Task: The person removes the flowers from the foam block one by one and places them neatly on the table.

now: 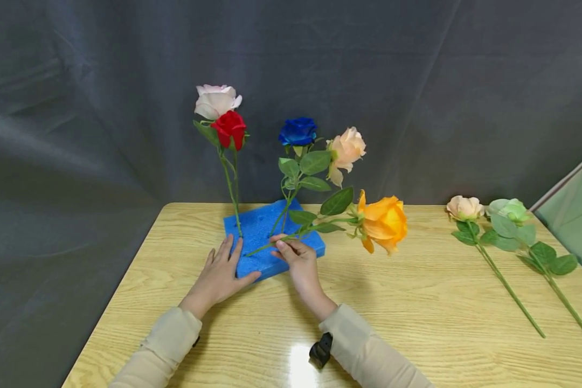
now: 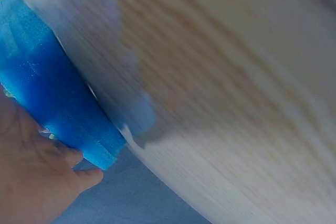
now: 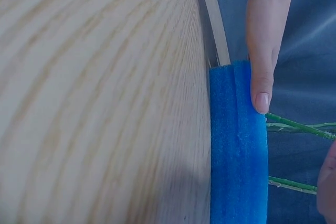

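The person's left hand [image 1: 219,276] lies spread along the left side of a blue foam block [image 1: 261,222], a flat slab with a spongy, pitted face on the wood-grained table [image 1: 407,302]. The right hand [image 1: 302,265] pinches the thin green stem [image 1: 262,249] of an orange rose [image 1: 383,222], full and ruffled (silky, it looks from here); the stem slants low, its lower end at the foam's top. A white rose [image 1: 216,101], red rose [image 1: 230,129], blue rose [image 1: 298,131] and peach rose [image 1: 347,148] rise on slim stems.
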A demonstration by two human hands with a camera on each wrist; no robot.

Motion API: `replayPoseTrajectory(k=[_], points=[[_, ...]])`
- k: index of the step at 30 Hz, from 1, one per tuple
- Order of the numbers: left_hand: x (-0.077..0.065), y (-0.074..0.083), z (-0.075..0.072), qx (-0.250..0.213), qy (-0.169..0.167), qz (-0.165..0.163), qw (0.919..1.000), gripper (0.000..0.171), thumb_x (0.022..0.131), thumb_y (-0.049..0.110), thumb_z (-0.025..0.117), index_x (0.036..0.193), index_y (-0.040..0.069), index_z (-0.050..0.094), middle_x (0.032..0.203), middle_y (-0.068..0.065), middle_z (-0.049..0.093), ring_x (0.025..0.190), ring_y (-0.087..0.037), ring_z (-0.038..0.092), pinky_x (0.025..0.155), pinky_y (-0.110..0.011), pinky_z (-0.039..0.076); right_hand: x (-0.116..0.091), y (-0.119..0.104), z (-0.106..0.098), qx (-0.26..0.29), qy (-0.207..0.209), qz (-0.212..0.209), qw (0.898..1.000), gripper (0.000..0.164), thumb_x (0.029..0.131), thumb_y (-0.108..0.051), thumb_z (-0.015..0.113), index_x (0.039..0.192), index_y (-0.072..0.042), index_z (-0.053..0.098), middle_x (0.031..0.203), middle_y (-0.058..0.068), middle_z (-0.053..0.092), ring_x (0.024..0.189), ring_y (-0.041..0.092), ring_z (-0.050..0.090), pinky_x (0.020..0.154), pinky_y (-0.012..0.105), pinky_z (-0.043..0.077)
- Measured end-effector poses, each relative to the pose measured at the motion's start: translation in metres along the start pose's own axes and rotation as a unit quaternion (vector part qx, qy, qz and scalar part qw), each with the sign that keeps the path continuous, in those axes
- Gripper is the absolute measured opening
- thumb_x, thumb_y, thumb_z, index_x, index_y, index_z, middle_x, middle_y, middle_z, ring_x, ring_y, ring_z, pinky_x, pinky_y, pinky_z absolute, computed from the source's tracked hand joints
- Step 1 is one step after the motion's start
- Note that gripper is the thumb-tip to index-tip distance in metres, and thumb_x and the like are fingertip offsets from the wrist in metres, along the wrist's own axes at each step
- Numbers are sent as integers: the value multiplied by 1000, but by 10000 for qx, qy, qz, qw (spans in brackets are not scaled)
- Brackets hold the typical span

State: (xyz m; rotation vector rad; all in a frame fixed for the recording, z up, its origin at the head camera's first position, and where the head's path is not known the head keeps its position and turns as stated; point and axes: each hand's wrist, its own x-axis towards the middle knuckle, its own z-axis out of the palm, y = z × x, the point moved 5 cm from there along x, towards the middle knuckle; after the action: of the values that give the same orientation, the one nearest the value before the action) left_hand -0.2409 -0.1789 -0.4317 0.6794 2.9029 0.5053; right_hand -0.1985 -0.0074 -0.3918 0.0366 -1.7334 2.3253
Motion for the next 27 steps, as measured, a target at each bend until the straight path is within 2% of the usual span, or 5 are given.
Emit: replayPoseTrajectory(k=[6,12,16,20,27], points=[[0,2,1,-4,7,4,10000,97,87,65,52,154,6,14,161,-19,5,150,-36,7,118,-62,11,-1,-1,-4,-47,127,-53,9999,24,95,3,51,107,22,61,107,19,67,91,2,65,83,23,57],[1,4,-1,-47,-56,52,10000,98,87,66,51,154,6,12,161,-18,3,150,-35,6,118,-61,10,5,-13,-15,703,484,-171,9962,18,96,-1,51,93,3,68,93,-3,68,86,4,66,79,20,56],[-1,1,-5,-86,-17,42,10000,97,88,65,51,154,7,11,161,-18,2,150,-36,5,118,-62,8,19,-47,-34,1310,884,-485,9862,18,98,-10,52,90,-14,68,87,-5,68,80,5,66,77,18,56],[-3,-2,-6,-109,-35,-23,9999,96,88,65,50,154,7,10,162,-18,0,150,-36,3,118,-62,7,26,-70,-59,1476,1104,-424,9820,16,98,-14,52,98,-14,67,86,-3,68,76,6,65,75,17,56],[-2,1,0,-143,-76,55,9999,98,88,69,47,154,8,9,162,-18,0,150,-35,4,118,-61,8,27,-79,-98,1474,1357,-259,9794,15,99,-16,49,104,-12,63,93,-2,64,76,6,62,76,15,55]])
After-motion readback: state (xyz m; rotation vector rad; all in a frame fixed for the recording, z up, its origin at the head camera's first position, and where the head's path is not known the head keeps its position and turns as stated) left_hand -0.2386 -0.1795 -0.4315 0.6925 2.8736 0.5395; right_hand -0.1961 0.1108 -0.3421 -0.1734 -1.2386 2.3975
